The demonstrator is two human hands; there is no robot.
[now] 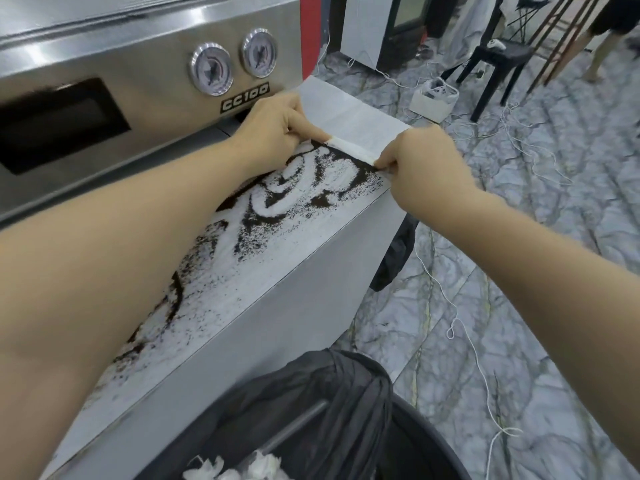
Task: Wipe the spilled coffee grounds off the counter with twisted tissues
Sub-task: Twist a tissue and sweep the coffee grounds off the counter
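A white tissue twisted into a thin roll (pixel 351 149) lies stretched across the far end of the white counter (pixel 349 112). My left hand (pixel 277 124) pinches its left end and my right hand (pixel 429 157) pinches its right end. The roll rests at the far edge of the dark coffee grounds (pixel 277 209). These grounds spread in swirls and specks along the counter toward me, partly hidden under my left forearm.
A steel espresso machine (pixel 138 64) with two gauges stands along the counter's left side. A bin lined with a black bag (pixel 329 410) sits below the counter's near edge and holds crumpled white tissues (pixel 239 467). White cables trail over the marble floor (pixel 519 271) at right.
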